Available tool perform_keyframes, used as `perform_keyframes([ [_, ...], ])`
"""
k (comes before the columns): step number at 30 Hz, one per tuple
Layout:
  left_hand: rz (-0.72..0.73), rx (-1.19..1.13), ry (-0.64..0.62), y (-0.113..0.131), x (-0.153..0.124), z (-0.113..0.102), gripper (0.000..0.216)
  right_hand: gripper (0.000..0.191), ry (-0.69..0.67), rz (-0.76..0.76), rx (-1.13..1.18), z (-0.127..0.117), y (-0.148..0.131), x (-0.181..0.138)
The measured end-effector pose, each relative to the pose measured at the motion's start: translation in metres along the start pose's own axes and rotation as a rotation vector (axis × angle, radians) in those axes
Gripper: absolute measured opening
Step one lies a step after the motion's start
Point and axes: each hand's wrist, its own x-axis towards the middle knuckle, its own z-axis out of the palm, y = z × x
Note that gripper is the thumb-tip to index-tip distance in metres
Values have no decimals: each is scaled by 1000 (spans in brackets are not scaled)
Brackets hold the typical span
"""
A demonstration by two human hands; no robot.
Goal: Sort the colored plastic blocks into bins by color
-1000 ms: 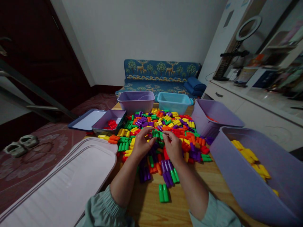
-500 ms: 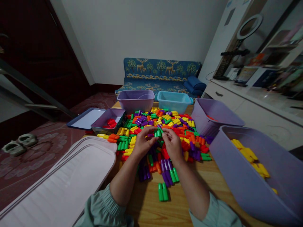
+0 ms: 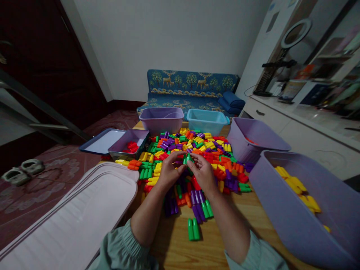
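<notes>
Between my two hands are green plastic building pieces (image 3: 188, 159), held just over a heap of the same kind. My left hand (image 3: 171, 168) grips them from the left with thumb and fingers. From the other side, my right hand (image 3: 203, 170) pinches them too; its fingertips hide part of the green. The heap (image 3: 197, 144) mixes red, orange, yellow, green and purple pieces across the table. A joined green pair (image 3: 194, 229) lies by itself close to me, and a purple-and-green row (image 3: 200, 204) lies just beyond it.
At the right stand a large purple bin (image 3: 298, 210) with yellow pieces in it and another purple bin (image 3: 239, 142). A purple bin (image 3: 161, 122) and a blue bin (image 3: 206, 123) stand at the back. Left are a tin (image 3: 119, 148) with red pieces and pale lids (image 3: 84, 213).
My right fingers have shifted slightly on the green pieces, with the thumb now over their near side. My left hand has hardly moved.
</notes>
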Motion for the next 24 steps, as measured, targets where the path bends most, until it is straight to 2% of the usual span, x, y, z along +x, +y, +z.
perform_keyframes([
  [9,18,64,-26,1,-2,3,47,40,50,-18,-41,0,1,-1],
  [15,-32,42,11,1,-1,1,50,34,53,19,107,2,0,-1],
  [21,-65,14,83,2,1,0,49,34,203,45,265,0,-9,0],
  [24,-64,27,56,0,1,1,50,35,160,36,296,1,-13,-1],
])
